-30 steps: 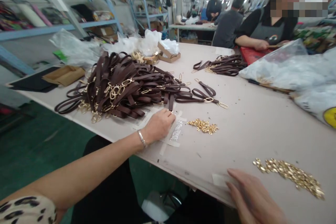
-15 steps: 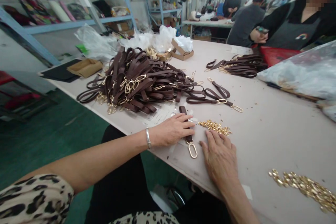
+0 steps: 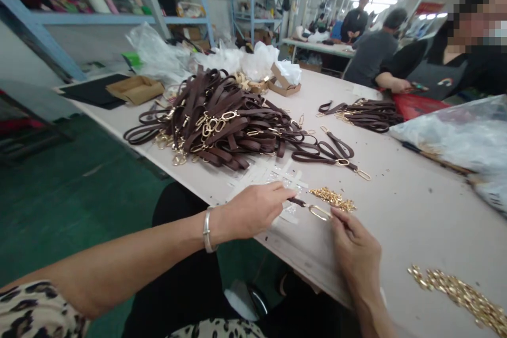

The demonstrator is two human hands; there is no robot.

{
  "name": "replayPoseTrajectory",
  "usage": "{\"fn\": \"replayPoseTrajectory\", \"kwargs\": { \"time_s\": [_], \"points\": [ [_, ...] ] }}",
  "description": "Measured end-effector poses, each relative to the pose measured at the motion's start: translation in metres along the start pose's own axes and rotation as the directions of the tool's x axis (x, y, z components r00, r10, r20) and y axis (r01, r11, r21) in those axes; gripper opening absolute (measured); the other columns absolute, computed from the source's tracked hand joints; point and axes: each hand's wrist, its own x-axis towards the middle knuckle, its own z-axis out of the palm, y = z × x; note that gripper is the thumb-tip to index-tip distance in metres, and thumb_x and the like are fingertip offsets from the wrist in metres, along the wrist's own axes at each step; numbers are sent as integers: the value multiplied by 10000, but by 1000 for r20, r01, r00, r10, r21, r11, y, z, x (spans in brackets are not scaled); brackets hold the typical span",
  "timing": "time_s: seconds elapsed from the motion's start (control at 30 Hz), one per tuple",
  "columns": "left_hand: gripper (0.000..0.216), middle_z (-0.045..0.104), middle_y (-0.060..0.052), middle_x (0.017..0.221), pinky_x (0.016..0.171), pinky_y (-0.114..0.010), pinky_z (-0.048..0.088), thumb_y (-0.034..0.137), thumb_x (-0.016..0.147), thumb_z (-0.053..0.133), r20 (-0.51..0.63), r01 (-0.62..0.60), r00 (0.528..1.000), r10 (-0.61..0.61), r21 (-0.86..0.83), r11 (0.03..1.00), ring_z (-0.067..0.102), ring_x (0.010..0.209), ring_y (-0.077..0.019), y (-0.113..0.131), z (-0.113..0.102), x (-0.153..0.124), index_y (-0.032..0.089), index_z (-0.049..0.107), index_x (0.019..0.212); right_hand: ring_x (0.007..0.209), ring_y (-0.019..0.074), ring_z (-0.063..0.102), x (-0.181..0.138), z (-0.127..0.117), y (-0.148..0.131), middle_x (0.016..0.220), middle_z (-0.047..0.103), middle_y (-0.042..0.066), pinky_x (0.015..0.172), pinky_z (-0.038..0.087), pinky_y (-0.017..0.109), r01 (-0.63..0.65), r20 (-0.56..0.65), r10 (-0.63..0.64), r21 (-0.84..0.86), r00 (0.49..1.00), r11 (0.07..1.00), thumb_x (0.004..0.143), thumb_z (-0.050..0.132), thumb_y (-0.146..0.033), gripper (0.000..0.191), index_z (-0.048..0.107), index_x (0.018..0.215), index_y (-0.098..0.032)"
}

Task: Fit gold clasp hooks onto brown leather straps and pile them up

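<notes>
My left hand (image 3: 257, 208) is closed around a dark brown leather strap (image 3: 297, 202), most of it hidden in the fingers. From the strap's right end hangs a gold oval ring (image 3: 319, 213), lifted slightly off the table. My right hand (image 3: 356, 243) pinches the ring's far end between thumb and fingers. Just behind it lies a small pile of gold metal fittings (image 3: 332, 198). A big heap of brown straps with gold rings (image 3: 222, 121) lies beyond my left hand, and a few loose straps (image 3: 332, 150) rest to its right.
More gold fittings (image 3: 459, 293) lie at the table's right front. Farther back are a strap bundle (image 3: 368, 114), a clear plastic bag (image 3: 459, 127), an open cardboard box (image 3: 285, 84) and crumpled plastic (image 3: 158, 58). A co-worker (image 3: 439, 68) is across the table at right.
The strap, which lay flat under my spread left hand, is now lifted and turned sideways. My right hand has moved from the fittings pile to the ring and closed on it.
</notes>
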Motion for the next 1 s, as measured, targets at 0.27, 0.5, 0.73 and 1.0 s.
{"fn": "replayPoseTrajectory", "kwargs": {
  "time_s": [0.27,0.5,0.73,1.0],
  "points": [
    [322,693,-47,764,605,-229,420,248,867,521,269,442,809,-522,-864,239,552,628,-112,20,38,-39,96,759,1020,684,127,659,-53,9,-51,750,722,9,671,528,238,-515,322,403,570,857,640,699,857,-402,314,727,905,-203],
    [349,770,-55,1087,952,-330,500,113,746,641,111,193,868,-485,-974,122,680,1030,-209,27,58,-43,158,769,1069,686,127,665,-68,14,-71,778,729,24,655,552,240,-561,437,351,637,828,529,711,856,-339,248,746,885,-200],
    [292,768,-56,1064,891,-305,533,125,772,657,38,212,857,-514,-934,286,693,994,-202,26,66,-47,161,764,1041,669,129,662,-62,18,-72,754,720,7,625,565,236,-590,466,373,524,802,615,727,842,-370,262,764,911,-201],
    [287,754,-29,977,814,-256,527,108,813,599,-38,216,902,-429,-821,528,679,908,-166,27,60,-48,184,769,1030,734,162,676,-61,16,-68,859,729,17,642,568,269,-622,533,346,520,772,586,727,831,-369,257,741,893,-196]
  ]
}}
